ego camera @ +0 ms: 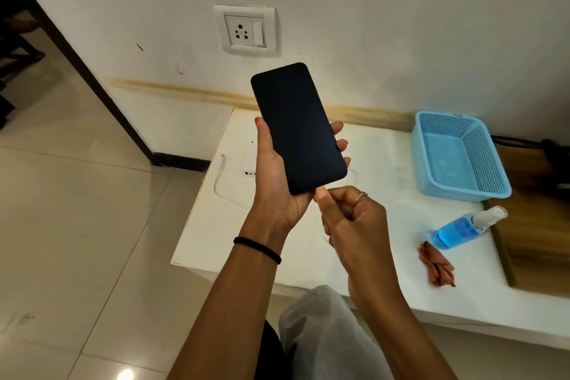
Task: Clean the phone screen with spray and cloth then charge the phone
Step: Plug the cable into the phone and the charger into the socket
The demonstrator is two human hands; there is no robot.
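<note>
One phone (298, 126), its screen dark and unlit, is held upright above the white table (385, 256). Left hand (274, 176) grasps its sides; right hand (345, 213) pinches the cable plug (320, 191) at its lower edge.

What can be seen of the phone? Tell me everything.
The phone is a slim black slab with rounded corners and a dark, glossy screen that is off. It is held upright above the white table, tilted slightly left. The left hand grips its lower half; the right hand pinches something at its bottom edge.
</note>
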